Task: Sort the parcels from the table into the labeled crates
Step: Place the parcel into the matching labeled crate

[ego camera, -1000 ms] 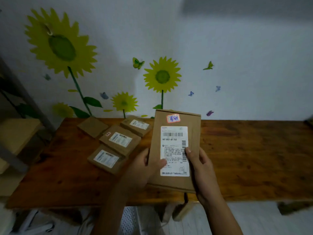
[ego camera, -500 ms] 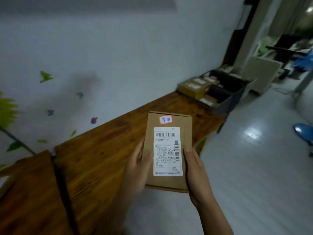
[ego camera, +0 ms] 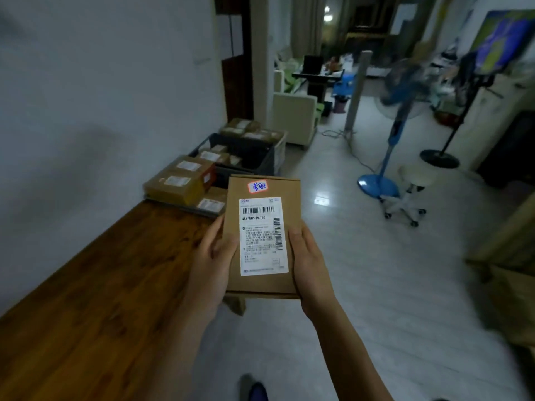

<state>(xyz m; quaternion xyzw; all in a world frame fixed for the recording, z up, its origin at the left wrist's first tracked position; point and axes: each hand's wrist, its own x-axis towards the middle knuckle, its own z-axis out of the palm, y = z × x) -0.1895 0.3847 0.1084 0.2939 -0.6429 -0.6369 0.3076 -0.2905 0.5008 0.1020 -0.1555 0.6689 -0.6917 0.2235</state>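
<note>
A flat brown cardboard parcel (ego camera: 291, 235) with a white shipping label and a small red-edged sticker is held up in front of me. My left hand (ego camera: 215, 256) grips its left edge, thumb on the face. My right hand (ego camera: 307, 257) grips its right edge. Beyond the end of the wooden table (ego camera: 101, 285) stand dark crates (ego camera: 269, 160) on the floor along the wall, with several brown parcels (ego camera: 179, 180) inside them. A further light crate (ego camera: 282, 141) behind also holds parcels. The crate labels are too small to read.
A white wall runs along the left. A blue standing fan (ego camera: 388, 140) and a white wheeled stool (ego camera: 411, 195) stand on the tiled floor to the right. A cream armchair (ego camera: 295, 117) sits past the crates. My shoe (ego camera: 256, 390) shows at the bottom.
The view has swung right, from the sunflower wall and the parcels on the table to the crates at the table's end. Both hands keep the same hold on the parcel.
</note>
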